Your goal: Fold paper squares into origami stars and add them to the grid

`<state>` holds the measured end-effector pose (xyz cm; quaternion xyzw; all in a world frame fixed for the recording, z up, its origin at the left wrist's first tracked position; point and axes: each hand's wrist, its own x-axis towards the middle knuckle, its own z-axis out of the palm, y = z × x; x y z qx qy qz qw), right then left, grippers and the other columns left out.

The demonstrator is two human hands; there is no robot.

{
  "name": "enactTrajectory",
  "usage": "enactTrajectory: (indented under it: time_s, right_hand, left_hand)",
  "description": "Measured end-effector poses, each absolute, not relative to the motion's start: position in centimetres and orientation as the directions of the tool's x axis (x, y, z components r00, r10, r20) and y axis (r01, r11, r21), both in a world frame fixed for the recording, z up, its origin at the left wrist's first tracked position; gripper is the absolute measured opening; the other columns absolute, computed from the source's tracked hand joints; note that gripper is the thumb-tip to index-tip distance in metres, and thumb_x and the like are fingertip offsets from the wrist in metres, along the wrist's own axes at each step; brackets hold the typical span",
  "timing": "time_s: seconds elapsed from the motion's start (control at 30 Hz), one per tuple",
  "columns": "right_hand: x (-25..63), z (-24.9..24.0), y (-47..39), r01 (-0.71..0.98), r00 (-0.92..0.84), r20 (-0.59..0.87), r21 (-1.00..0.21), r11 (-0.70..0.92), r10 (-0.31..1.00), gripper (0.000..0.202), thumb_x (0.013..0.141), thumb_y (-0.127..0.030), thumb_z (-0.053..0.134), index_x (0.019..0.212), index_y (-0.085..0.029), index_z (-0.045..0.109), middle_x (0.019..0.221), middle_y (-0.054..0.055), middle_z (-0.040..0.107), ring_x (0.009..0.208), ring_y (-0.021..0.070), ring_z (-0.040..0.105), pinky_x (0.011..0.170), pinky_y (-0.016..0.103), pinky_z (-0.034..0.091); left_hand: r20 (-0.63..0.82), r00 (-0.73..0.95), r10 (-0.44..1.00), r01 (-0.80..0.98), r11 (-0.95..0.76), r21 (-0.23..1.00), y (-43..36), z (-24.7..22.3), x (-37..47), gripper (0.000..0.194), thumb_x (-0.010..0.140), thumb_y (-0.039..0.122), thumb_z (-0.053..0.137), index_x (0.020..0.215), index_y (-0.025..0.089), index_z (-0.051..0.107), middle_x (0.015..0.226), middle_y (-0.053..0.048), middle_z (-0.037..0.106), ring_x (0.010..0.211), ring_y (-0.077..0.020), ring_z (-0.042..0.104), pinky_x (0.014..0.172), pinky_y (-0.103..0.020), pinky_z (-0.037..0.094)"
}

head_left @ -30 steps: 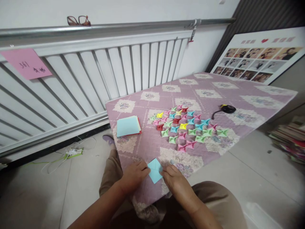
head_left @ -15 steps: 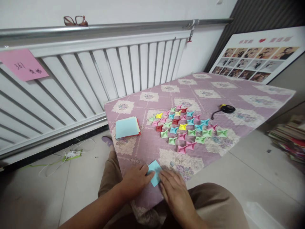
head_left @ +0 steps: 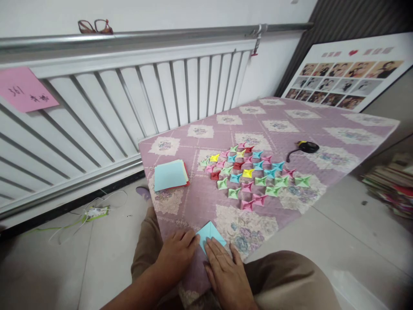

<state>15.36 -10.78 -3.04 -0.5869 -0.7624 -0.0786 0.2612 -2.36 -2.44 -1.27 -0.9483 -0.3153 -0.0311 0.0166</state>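
Blue paper point(head_left: 209, 230) pressed against desk point(head_left: 200, 206)
Right hand point(head_left: 227, 273) laid flat, gripping nothing; left hand point(head_left: 177, 255) half-curled at its corner, grip unclear; creases could be skewed by uneven pressure.

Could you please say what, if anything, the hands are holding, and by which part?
The blue paper is held down: the left hand at its left corner, the right hand flat on its lower part; any pinch is hidden.

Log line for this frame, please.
left hand: at paper's left corner | right hand: fingers flat on blue paper | paper stack: beyond left hand
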Motion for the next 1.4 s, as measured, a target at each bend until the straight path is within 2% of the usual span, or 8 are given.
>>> enactTrajectory:
  time_s: [0.27, 0.43, 0.8, 0.97, 1.03, 1.17, 1.23, 1.4]
  right_hand:
    - [17.2, -3.9, -11.4, 0.955, -0.240, 0.480, -0.041, 0.295, 0.844, 0.037, 0.087, -0.024, 0.046, 0.123, -0.021, 0.054, 0.122, 0.003, 0.063, 0.108, 0.0219, 0.058, 0.096, 0.039, 0.028]
    - [17.6, -4.2, -11.6, 0.958, -0.255, 0.472, 0.007, 0.285, 0.844, 0.038, 0.087, -0.024, 0.044, 0.124, -0.019, 0.053, 0.122, 0.004, 0.064, 0.107, 0.0223, 0.059, 0.095, 0.040, 0.029]
    - [18.2, -4.3, -12.1, 0.976, -0.178, 0.465, -0.030, 0.217, 0.867, 0.037, 0.086, -0.023, 0.047, 0.121, -0.022, 0.054, 0.116, 0.004, 0.067, 0.105, 0.0200, 0.061, 0.099, 0.038, 0.025]
    - [17.8, -4.1, -12.0, 0.983, -0.150, 0.465, -0.026, 0.183, 0.873, 0.035, 0.084, -0.022, 0.047, 0.118, -0.022, 0.055, 0.114, 0.003, 0.068, 0.103, 0.0210, 0.061, 0.098, 0.040, 0.025]
    - [17.6, -3.9, -12.0, 0.983, -0.148, 0.463, -0.024, 0.180, 0.874, 0.036, 0.084, -0.022, 0.047, 0.119, -0.021, 0.055, 0.114, 0.004, 0.068, 0.103, 0.0218, 0.061, 0.097, 0.042, 0.025]
    - [17.5, -3.6, -12.0, 0.983, -0.150, 0.452, -0.027, 0.182, 0.879, 0.036, 0.083, -0.021, 0.047, 0.119, -0.022, 0.054, 0.115, 0.004, 0.067, 0.104, 0.0229, 0.060, 0.096, 0.044, 0.025]
    - [17.6, -3.5, -12.0, 0.982, -0.157, 0.446, -0.025, 0.187, 0.881, 0.036, 0.083, -0.021, 0.047, 0.119, -0.022, 0.054, 0.116, 0.004, 0.067, 0.104, 0.0234, 0.060, 0.096, 0.045, 0.025]
    - [17.8, -4.0, -12.3, 0.982, -0.150, 0.428, -0.039, 0.184, 0.891, 0.039, 0.084, -0.024, 0.049, 0.123, -0.023, 0.052, 0.118, 0.003, 0.066, 0.107, 0.0247, 0.058, 0.096, 0.046, 0.025]
  left_hand:
    - [0.036, 0.756, 0.654, 0.654, -0.756, -0.018, -3.2, -1.1, -2.4, 0.035, 0.092, 0.021, 0.046, 0.127, 0.021, 0.050, 0.120, -0.008, 0.057, 0.094, -0.0232, 0.053, 0.077, -0.036, 0.044]
    - [0.031, 0.727, 0.686, 0.687, -0.726, -0.027, -3.3, -1.2, -2.5, 0.037, 0.091, 0.017, 0.046, 0.128, 0.021, 0.049, 0.123, -0.009, 0.056, 0.096, -0.0241, 0.053, 0.079, -0.038, 0.044]
    - [0.027, 0.715, 0.699, 0.699, -0.715, -0.024, -3.2, -1.2, -2.7, 0.039, 0.091, 0.016, 0.045, 0.129, 0.022, 0.048, 0.126, -0.009, 0.054, 0.100, -0.0232, 0.053, 0.079, -0.037, 0.044]
    - [-0.036, 0.674, 0.738, 0.738, -0.670, 0.082, -2.6, 0.3, -2.0, 0.033, 0.089, 0.013, 0.046, 0.119, 0.023, 0.057, 0.117, -0.004, 0.060, 0.097, -0.0219, 0.055, 0.082, -0.036, 0.046]
    - [0.003, 0.626, 0.780, 0.774, -0.622, 0.119, -2.9, 0.6, -1.3, 0.030, 0.089, 0.012, 0.046, 0.114, 0.023, 0.060, 0.115, -0.004, 0.060, 0.098, -0.0224, 0.054, 0.084, -0.036, 0.046]
    - [0.219, 0.617, 0.756, 0.740, -0.652, 0.165, -4.4, -0.5, 0.5, 0.031, 0.091, 0.020, 0.045, 0.119, 0.024, 0.058, 0.122, -0.006, 0.058, 0.108, -0.0256, 0.051, 0.091, -0.039, 0.042]
    - [0.264, 0.652, 0.710, 0.689, -0.701, 0.183, -5.1, -1.5, 1.1, 0.030, 0.092, 0.025, 0.044, 0.118, 0.024, 0.059, 0.120, -0.005, 0.059, 0.108, -0.0253, 0.050, 0.093, -0.039, 0.040]
    - [0.174, 0.706, 0.687, 0.655, -0.726, 0.207, -5.1, -2.8, 0.4, 0.038, 0.091, 0.037, 0.048, 0.126, 0.022, 0.052, 0.124, -0.005, 0.056, 0.113, -0.0248, 0.048, 0.096, -0.039, 0.037]
